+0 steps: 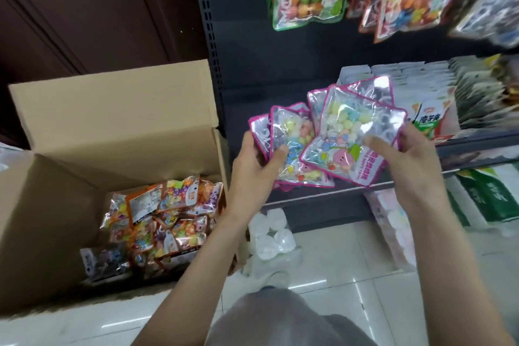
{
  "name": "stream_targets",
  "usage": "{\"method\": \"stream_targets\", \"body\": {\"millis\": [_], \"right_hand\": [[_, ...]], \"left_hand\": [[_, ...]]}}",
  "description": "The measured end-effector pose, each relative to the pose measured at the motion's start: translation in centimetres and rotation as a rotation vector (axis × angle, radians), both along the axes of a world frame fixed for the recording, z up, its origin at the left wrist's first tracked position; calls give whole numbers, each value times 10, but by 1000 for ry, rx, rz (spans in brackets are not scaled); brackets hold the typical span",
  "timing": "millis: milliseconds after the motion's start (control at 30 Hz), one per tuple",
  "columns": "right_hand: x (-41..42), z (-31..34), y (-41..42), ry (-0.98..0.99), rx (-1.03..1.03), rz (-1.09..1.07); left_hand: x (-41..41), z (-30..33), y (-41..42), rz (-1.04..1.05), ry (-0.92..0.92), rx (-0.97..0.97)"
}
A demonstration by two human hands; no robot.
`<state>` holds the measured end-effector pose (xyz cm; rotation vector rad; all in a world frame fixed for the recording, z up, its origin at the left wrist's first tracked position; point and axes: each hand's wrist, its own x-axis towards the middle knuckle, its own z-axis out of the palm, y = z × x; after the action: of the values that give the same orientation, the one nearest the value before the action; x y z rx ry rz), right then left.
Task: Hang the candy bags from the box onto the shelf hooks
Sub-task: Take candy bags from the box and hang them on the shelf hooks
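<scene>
A fanned stack of pink-edged candy bags (292, 143) is gripped by the left hand (252, 166) while the top bag (351, 137) is pinched by the right hand (404, 160) above the open box (112, 126); the slick stack could be dropped if that grip is loosened.

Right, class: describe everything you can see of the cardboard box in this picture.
The cardboard box is plain brown corrugated card and stands open on the pale tiled floor, left of the dark shelf unit. Its flaps are folded up and outward; the far flap stands tall. Inside, toward the right side, lies a loose heap of orange-edged candy bags, clear fronts showing coloured sweets. The left forearm crosses in front of its right edge; whether they touch cannot be told.
</scene>
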<state>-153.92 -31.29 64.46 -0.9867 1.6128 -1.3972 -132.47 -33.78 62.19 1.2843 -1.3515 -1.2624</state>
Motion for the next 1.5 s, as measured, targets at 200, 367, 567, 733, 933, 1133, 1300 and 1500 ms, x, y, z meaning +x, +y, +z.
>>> {"method": "stream_targets", "body": {"millis": [200, 367, 567, 733, 933, 1133, 1300, 1500], "right_hand": [[-18, 10, -25, -26, -72, 139], [-32, 10, -39, 44, -73, 174], [-50, 14, -45, 129, -154, 124], [-75, 19, -49, 185, -229, 150], [-87, 20, -52, 359, -359, 23], [-75, 57, -64, 717, -549, 75], [-39, 93, -83, 753, -566, 320], [-21, 112, -107, 392, -534, 497]], "left_hand": [[-17, 12, -18, -59, 89, 41], [-36, 21, -25, -20, 122, 44], [-68, 32, -22, 72, 67, -38], [-86, 38, -29, 108, -27, -56], [-97, 38, -30, 143, -34, -119], [-69, 48, -23, 275, -22, -139], [-40, 43, -15, 366, -112, -169], [-28, 43, -14, 383, -124, -200]]}}
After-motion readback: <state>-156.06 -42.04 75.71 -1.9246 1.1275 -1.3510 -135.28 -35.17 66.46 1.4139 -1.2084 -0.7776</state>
